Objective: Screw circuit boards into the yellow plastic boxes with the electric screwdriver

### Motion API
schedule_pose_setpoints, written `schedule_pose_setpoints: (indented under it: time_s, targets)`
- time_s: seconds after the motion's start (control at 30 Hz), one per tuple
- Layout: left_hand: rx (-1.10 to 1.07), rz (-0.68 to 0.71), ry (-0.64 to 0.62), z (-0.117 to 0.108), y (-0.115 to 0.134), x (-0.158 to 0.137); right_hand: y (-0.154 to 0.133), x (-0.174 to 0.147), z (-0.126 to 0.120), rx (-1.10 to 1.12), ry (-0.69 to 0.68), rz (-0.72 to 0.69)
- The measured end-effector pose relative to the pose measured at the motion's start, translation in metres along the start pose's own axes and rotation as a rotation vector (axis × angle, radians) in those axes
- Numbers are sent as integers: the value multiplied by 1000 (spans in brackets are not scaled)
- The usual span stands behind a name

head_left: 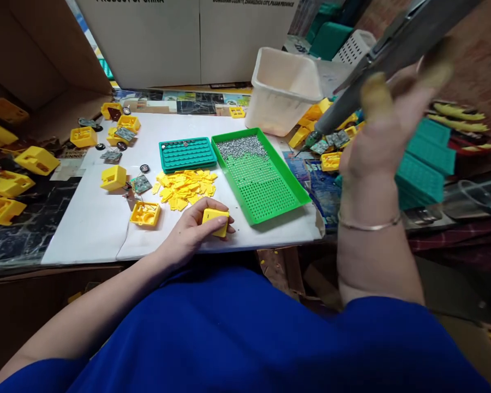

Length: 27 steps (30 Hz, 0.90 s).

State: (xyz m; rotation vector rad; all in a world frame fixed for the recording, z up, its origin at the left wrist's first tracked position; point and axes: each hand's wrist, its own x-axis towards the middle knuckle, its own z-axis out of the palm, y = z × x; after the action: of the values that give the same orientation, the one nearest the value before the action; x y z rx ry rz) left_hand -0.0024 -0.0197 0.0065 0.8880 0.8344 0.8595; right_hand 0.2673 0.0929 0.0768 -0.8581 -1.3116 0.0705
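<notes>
My left hand [196,224] is closed around a small yellow plastic case [215,221] at the front of the white work surface. My right hand [388,125] is raised, smeared by motion, with its fingers apart beside a grey electric screwdriver [376,68]. Yellowish covers show on some of those fingertips. The tool slants down to the left, its bit [304,149] over yellow parts. Just beyond my left hand lies a pile of flat yellow pieces [186,188]. To its right is a green perforated tray [265,191] with small silvery screws at its far end.
A teal ridged tray [187,155] lies behind the yellow pile. On the left are an open yellow case [145,214], a circuit board [141,184] and several other cases. A whitish plastic bin [284,90] stands at the back, before a large carton [188,43].
</notes>
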Motion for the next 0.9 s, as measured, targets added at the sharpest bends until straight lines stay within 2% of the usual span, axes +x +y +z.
schedule_pose_setpoints:
  time_s: [0.07, 0.13, 0.23, 0.33, 0.43, 0.67, 0.77, 0.9]
  targets:
    - [-43, -60, -1, 4, -1, 6, 25, 20, 0, 118, -137, 211]
    - [-72, -83, 22, 8, -1, 10, 36, 25, 5, 146, -233, 315]
    - [-108, -87, 56, 10, -1, 12, 28, 11, 15, 147, -349, 359]
    - [-119, -102, 63, 10, 0, 13, 11, -11, 25, 276, -444, 404]
    - [-105, -118, 67, 10, 1, 13, 6, -30, 32, 314, -448, 388]
    - [-117, -112, 69, 9, 1, 15, 23, -46, 36, 51, -452, 339]
    - [-122, -118, 72, 10, 2, 15, 23, -48, 36, 55, -424, 322]
    - [-127, -125, 78, 11, 2, 14, 21, -51, 35, 81, -459, 288]
